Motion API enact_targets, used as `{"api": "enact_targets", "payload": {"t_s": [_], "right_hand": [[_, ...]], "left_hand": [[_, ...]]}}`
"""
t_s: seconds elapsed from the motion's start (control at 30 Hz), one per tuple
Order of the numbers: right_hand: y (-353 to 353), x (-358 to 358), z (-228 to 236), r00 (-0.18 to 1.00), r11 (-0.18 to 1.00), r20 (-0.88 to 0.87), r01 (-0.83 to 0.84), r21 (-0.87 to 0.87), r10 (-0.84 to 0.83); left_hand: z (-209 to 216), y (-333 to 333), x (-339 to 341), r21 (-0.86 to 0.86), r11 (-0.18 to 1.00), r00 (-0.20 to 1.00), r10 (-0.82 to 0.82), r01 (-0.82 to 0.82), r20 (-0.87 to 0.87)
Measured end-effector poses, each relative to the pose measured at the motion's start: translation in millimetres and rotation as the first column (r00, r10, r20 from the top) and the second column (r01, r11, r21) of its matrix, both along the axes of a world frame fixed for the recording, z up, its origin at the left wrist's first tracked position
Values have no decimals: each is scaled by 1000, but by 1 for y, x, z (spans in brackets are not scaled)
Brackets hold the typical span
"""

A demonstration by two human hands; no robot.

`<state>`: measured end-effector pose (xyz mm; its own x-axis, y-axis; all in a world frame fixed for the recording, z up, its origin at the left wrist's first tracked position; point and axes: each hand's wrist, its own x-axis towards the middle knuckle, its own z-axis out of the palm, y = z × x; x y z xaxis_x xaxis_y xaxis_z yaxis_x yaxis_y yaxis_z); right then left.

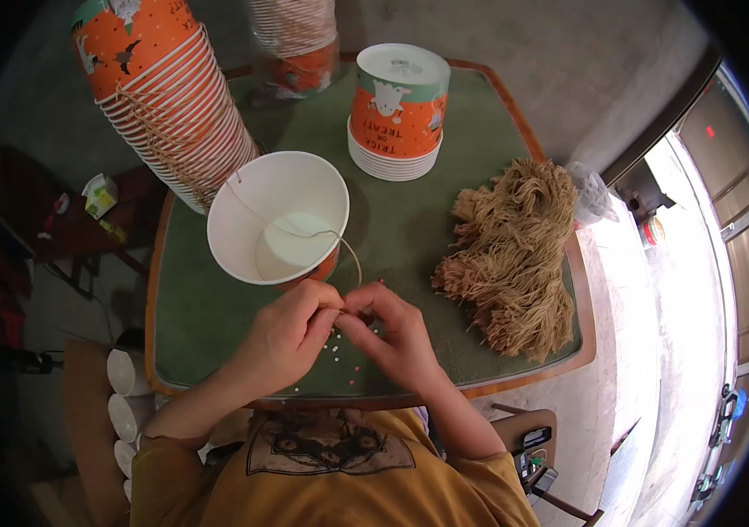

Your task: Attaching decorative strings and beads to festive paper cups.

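Observation:
Close together over the near middle of the table, my left hand [295, 329] and my right hand [390, 335] pinch the end of a thin tan cord [354, 255]. From my fingertips the cord arcs up over the rim of a white-lined paper bucket [232, 230] and runs across its inside to the far left wall. The bucket stands mouth up, tilted a little toward me, just beyond my left hand. What exactly lies between my fingertips is hidden. Several tiny white and reddish bits [336, 348] are scattered on the table under my hands.
A tall leaning stack of orange buckets [183, 105] with cords rises at left. Upside-down nested buckets [399, 114] stand at the back, near a plastic-wrapped stack [300, 44]. A bundle of tan cords [515, 259] covers the right side of the green table [216, 351].

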<state>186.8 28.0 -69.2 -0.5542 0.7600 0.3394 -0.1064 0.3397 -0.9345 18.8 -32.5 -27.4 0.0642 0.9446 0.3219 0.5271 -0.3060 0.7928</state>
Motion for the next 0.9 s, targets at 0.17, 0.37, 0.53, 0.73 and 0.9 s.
{"api": "enact_targets", "payload": {"t_s": [0.17,0.37,0.53,0.73,0.9], "right_hand": [[2,-10,5,961,965,96,252,77,-259],[14,-28,-3,913,887,53,377,267,-404],[17,-37,-4,905,883,56,395,252,-421],[20,-39,0,899,885,115,383,263,-423],[22,-42,0,893,879,129,384,282,-432]], "left_hand": [[1,5,-16,302,944,957,200,-130,-212],[4,21,-27,290,945,921,243,-153,-305],[3,20,-27,214,962,935,225,-169,-273],[3,20,-26,204,965,942,215,-164,-258],[5,19,-27,190,967,942,214,-167,-257]]}}
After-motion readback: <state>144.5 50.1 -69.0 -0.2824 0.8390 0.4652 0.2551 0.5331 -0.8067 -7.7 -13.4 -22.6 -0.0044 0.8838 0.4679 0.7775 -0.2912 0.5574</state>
